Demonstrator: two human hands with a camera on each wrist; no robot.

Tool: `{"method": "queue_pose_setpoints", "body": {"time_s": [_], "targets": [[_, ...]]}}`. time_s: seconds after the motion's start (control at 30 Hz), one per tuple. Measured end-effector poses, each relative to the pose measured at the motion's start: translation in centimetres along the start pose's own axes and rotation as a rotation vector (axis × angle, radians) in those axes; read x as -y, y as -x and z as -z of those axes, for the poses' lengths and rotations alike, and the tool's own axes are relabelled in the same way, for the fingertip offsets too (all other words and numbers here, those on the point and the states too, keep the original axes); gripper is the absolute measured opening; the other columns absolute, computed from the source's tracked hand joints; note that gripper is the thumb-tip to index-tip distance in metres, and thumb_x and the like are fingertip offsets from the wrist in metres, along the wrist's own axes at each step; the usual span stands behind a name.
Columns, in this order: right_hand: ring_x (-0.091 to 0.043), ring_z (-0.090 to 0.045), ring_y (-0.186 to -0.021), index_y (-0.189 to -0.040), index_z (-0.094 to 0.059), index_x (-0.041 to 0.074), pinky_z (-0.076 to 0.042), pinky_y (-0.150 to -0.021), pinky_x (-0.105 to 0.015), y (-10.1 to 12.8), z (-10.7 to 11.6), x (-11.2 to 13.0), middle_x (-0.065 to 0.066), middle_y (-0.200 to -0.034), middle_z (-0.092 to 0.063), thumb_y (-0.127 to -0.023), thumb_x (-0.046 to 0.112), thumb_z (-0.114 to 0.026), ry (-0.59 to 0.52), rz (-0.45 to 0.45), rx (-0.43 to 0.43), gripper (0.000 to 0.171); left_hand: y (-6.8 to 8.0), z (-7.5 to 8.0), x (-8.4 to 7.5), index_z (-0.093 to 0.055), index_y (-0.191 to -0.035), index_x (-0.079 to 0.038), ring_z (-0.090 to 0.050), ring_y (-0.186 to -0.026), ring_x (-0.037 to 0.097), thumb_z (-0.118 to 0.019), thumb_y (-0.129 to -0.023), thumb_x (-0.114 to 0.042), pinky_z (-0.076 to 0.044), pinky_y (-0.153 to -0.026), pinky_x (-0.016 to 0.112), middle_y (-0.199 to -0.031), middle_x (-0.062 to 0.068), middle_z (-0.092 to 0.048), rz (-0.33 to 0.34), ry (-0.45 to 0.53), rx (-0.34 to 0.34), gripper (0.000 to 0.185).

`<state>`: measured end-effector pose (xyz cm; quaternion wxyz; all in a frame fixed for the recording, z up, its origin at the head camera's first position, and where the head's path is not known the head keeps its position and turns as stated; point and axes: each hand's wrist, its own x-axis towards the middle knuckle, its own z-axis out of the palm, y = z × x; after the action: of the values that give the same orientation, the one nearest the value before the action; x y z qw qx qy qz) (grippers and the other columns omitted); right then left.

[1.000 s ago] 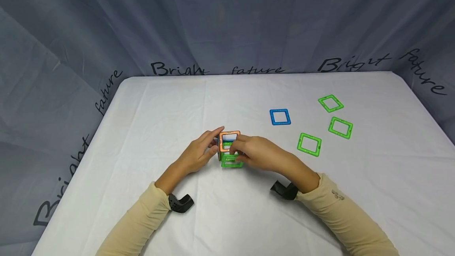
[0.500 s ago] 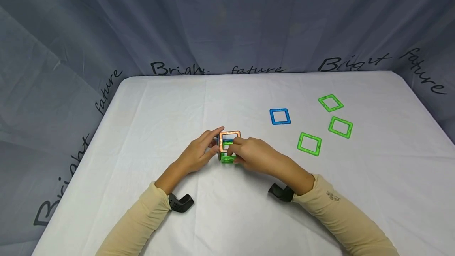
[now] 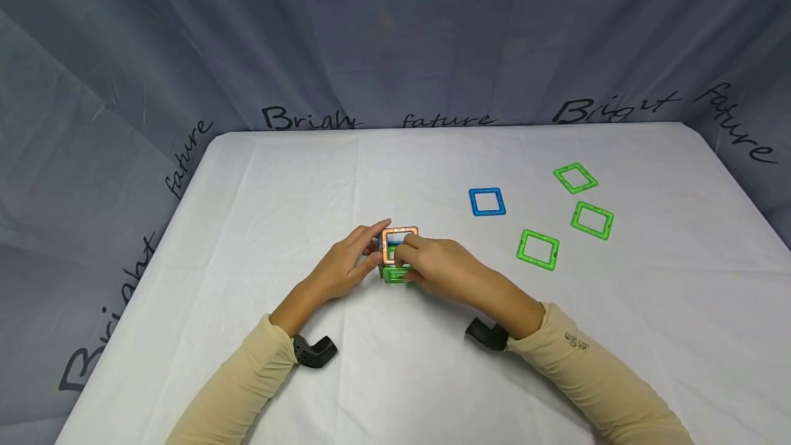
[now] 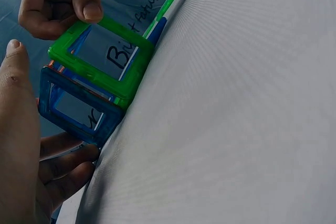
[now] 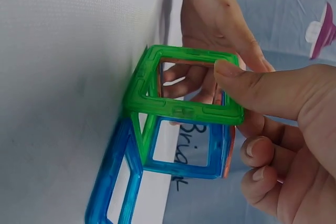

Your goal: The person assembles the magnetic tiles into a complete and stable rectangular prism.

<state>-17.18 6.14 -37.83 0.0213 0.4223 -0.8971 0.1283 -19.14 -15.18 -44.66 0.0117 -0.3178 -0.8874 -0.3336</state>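
White table (image 3: pixel 371 383): hollow tile cube (image 3: pixel 389 263) on it, between your hands | probably light, stiff, slick, seams liable to part; take it by frame edges | your left hand (image 3: pixel 340 270): fingers loosely apart along cube's left side | your right hand (image 3: pixel 448 266): clamped on near green tile (image 5: pixel 173 109), thumb (image 5: pixel 236 80) by upper rim
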Motion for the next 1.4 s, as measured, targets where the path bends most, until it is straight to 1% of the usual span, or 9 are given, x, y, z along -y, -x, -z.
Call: {"method": "queue_pose_setpoints", "body": {"time_s": [0.2,0.33,0.53,0.63,0.77,0.9,1.1,1.27,1.4], "targets": [[-0.01,-0.059,-0.07,-0.088,-0.061,0.014,-0.049,-0.061,-0.024,0.1,0.2,-0.4,0.002,-0.086,-0.056,-0.076,0.019,-0.074,-0.021,-0.016,-0.018,0.019,0.0,0.0,0.0,-0.029,-0.144,-0.02,-0.059,-0.093,0.013,-0.018,-0.091,-0.06,-0.049,-0.079,0.035,-0.115,0.004,-0.053,-0.003,0.004,0.0,0.067],[-0.008,-0.055,-0.065,-0.085,-0.061,0.014,-0.047,-0.059,-0.022,0.2,0.8,-0.8,0.002,-0.084,-0.057,-0.077,0.02,-0.073,-0.056,-0.053,-0.003,0.016,-0.1,0.0,-0.1,-0.028,-0.144,-0.021,-0.057,-0.09,0.012,-0.02,-0.091,-0.06,-0.048,-0.078,0.035,-0.112,0.003,-0.052,0.013,-0.006,0.008,0.066],[-0.007,-0.048,-0.059,-0.081,-0.06,0.013,-0.04,-0.053,-0.019,0.2,1.6,-1.7,0.002,-0.078,-0.056,-0.079,0.029,-0.07,-0.105,-0.159,0.078,0.019,-0.1,0.2,-0.4,-0.025,-0.145,-0.023,-0.057,-0.096,0.015,-0.022,-0.089,-0.063,-0.048,-0.082,0.039,-0.115,0.004,-0.05,0.045,0.002,0.043,0.068],[-0.008,-0.046,-0.058,-0.078,-0.06,0.012,-0.038,-0.051,-0.019,0.2,1.6,-2.1,0.003,-0.073,-0.054,-0.08,0.033,-0.068,-0.13,-0.21,0.114,0.022,-0.1,0.2,-0.4,-0.025,-0.144,-0.022,-0.057,-0.097,0.015,-0.021,-0.088,-0.064,-0.048,-0.082,0.039,-0.116,0.005,-0.05,0.04,0.003,0.041,0.07],[-0.008,-0.045,-0.056,-0.077,-0.061,0.01,-0.036,-0.049,-0.019,0.1,1.6,-2.4,0.004,-0.066,-0.054,-0.083,0.035,-0.065,-0.149,-0.244,0.155,0.026,-0.1,0.1,-0.3,-0.026,-0.144,-0.021,-0.058,-0.098,0.016,-0.021,-0.088,-0.065,-0.048,-0.083,0.04,-0.115,0.006,-0.05,0.035,0.004,0.036,0.071],[-0.008,-0.045,-0.056,-0.078,-0.063,0.01,-0.036,-0.049,-0.019,0.0,1.4,-2.5,0.004,-0.065,-0.055,-0.085,0.036,-0.063,-0.158,-0.254,0.185,0.027,-0.1,0.1,-0.3,-0.025,-0.144,-0.022,-0.059,-0.099,0.017,-0.021,-0.089,-0.064,-0.048,-0.084,0.04,-0.117,0.006,-0.05,0.036,0.006,0.036,0.07],[-0.008,-0.045,-0.055,-0.079,-0.066,0.009,-0.036,-0.049,-0.02,-0.1,1.3,-2.5,0.004,-0.064,-0.056,-0.086,0.035,-0.062,-0.173,-0.257,0.203,0.027,-0.1,0.1,-0.3,-0.025,-0.144,-0.023,-0.059,-0.1,0.017,-0.022,-0.089,-0.063,-0.048,-0.085,0.04,-0.118,0.006,-0.05,0.039,0.008,0.041,0.068],[-0.008,-0.045,-0.055,-0.08,-0.066,0.009,-0.036,-0.049,-0.02,-0.1,1.4,-2.5,0.004,-0.064,-0.056,-0.085,0.035,-0.062,-0.208,-0.264,0.226,0.027,-0.1,0.0,-0.3,-0.025,-0.144,-0.022,-0.059,-0.1,0.018,-0.021,-0.089,-0.063,-0.048,-0.085,0.04,-0.118,0.006,-0.05,0.037,0.001,0.042,0.07],[-0.007,-0.044,-0.055,-0.079,-0.065,0.009,-0.035,-0.05,-0.02,-0.2,1.3,-2.7,0.004,-0.064,-0.055,-0.085,0.035,-0.063,-0.229,-0.251,0.232,0.026,-0.1,0.0,-0.2,-0.025,-0.145,-0.022,-0.059,-0.101,0.018,-0.021,-0.088,-0.064,-0.048,-0.084,0.04,-0.118,0.006,-0.049,0.041,0.0,0.044,0.071]]}}
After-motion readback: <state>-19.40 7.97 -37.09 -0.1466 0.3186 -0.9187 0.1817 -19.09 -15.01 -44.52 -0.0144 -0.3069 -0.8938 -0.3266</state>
